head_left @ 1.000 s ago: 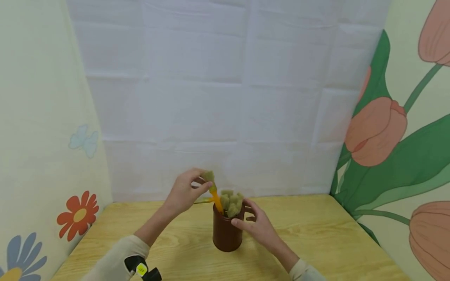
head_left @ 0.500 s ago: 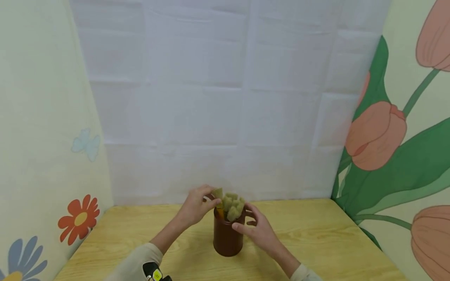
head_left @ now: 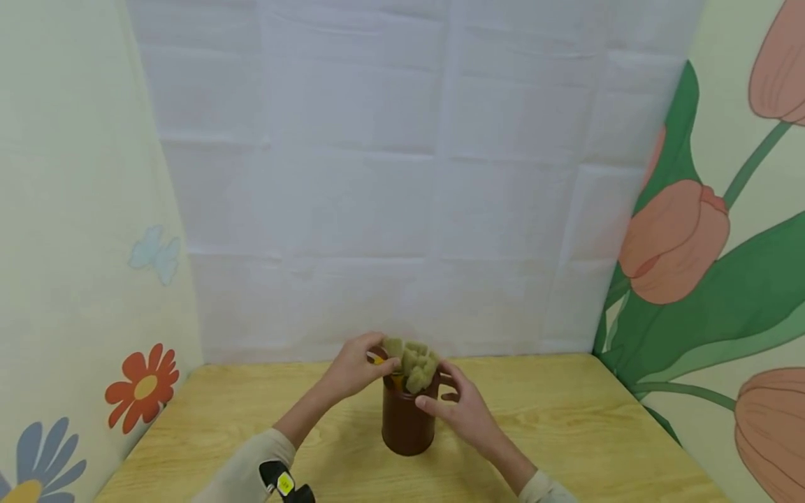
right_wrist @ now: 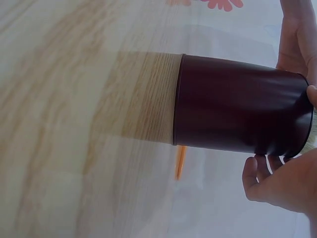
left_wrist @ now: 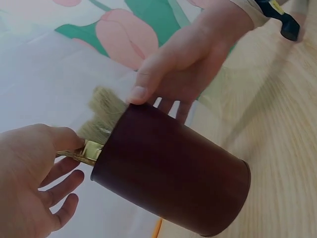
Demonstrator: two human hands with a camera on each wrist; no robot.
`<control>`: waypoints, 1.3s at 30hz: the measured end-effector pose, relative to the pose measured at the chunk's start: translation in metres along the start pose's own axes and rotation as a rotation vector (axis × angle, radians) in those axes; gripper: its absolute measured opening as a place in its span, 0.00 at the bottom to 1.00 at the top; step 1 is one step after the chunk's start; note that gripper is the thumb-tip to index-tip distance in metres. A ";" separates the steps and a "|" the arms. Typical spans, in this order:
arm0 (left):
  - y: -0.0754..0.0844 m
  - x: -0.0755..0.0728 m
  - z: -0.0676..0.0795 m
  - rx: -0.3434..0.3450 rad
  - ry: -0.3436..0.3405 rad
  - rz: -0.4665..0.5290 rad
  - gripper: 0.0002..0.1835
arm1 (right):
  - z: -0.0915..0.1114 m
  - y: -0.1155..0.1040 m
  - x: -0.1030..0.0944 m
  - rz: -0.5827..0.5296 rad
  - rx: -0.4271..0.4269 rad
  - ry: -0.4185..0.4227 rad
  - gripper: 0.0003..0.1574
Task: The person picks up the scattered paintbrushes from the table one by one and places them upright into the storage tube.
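Observation:
A dark brown cylindrical cup (head_left: pixel 408 423) stands upright on the table. Several paintbrushes (head_left: pixel 418 365) are in it, their tan bristles fanning out above the rim. At the left side of the rim, my left hand (head_left: pixel 360 367) pinches one paintbrush (left_wrist: pixel 91 150) by its gold ferrule, the bristles upward and the handle end down in the cup. My right hand (head_left: pixel 464 409) holds the right side of the cup near its top, thumb in front and fingers round behind. The cup wall hides the lower handles.
Behind the cup, a thin orange stick-like thing (right_wrist: pixel 180 162) lies on the wood-grain table (head_left: pixel 566 419). A white sheet (head_left: pixel 352 209) hangs at the back. Flower-print cloths (head_left: pixel 685 279) flank the table on both sides.
My left hand has moved down and slightly right, lowering the orange-handled paintbrush into the cup until its bristles sit beside the others. The right hand has stayed on the cup.

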State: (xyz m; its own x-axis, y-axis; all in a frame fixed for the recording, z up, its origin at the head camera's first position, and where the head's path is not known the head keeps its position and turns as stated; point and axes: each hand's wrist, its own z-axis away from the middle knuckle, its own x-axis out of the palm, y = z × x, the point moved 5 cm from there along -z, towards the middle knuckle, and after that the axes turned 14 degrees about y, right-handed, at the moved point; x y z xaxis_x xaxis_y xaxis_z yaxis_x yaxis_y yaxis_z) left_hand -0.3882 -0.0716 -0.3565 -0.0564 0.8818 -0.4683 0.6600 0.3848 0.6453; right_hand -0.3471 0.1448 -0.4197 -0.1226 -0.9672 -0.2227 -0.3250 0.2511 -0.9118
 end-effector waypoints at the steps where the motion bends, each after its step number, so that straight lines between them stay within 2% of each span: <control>1: -0.002 0.000 -0.001 -0.015 -0.015 0.021 0.10 | 0.000 0.001 0.000 -0.001 0.002 0.000 0.45; 7: -0.011 -0.005 -0.002 -0.106 -0.034 0.142 0.18 | -0.001 0.002 -0.001 -0.010 0.004 0.000 0.45; 14: -0.010 0.002 -0.004 -0.070 -0.069 0.133 0.11 | -0.001 0.004 -0.004 -0.005 -0.004 0.013 0.45; 19: -0.015 0.010 -0.006 -0.036 -0.097 0.134 0.11 | -0.001 0.005 -0.006 -0.009 -0.006 0.020 0.45; 23: -0.026 0.008 -0.007 -0.102 -0.094 0.198 0.17 | -0.002 0.006 -0.005 -0.007 -0.008 0.027 0.44; 26: -0.038 0.004 -0.009 -0.165 -0.049 0.213 0.19 | -0.003 0.006 -0.005 -0.003 -0.004 0.033 0.45; 30: -0.059 -0.001 -0.014 -0.209 0.031 0.180 0.20 | -0.003 0.006 -0.005 0.002 0.006 0.036 0.47; 33: -0.076 -0.002 -0.018 -0.208 0.075 0.118 0.20 | -0.002 0.006 -0.004 0.001 0.020 0.030 0.49; 36: -0.093 0.000 -0.022 -0.198 0.092 0.023 0.19 | -0.002 0.007 -0.001 -0.008 0.026 0.020 0.49; 39: -0.110 0.001 -0.025 -0.186 0.090 -0.123 0.17 | -0.003 0.007 0.003 -0.018 0.024 0.006 0.49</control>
State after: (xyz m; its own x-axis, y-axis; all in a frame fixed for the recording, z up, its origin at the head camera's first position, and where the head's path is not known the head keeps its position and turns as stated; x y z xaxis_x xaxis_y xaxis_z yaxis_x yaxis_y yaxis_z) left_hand -0.4797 -0.1059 -0.4134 -0.1995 0.8429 -0.4998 0.4952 0.5268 0.6908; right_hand -0.3523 0.1439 -0.4259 -0.1222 -0.9712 -0.2045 -0.3048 0.2328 -0.9235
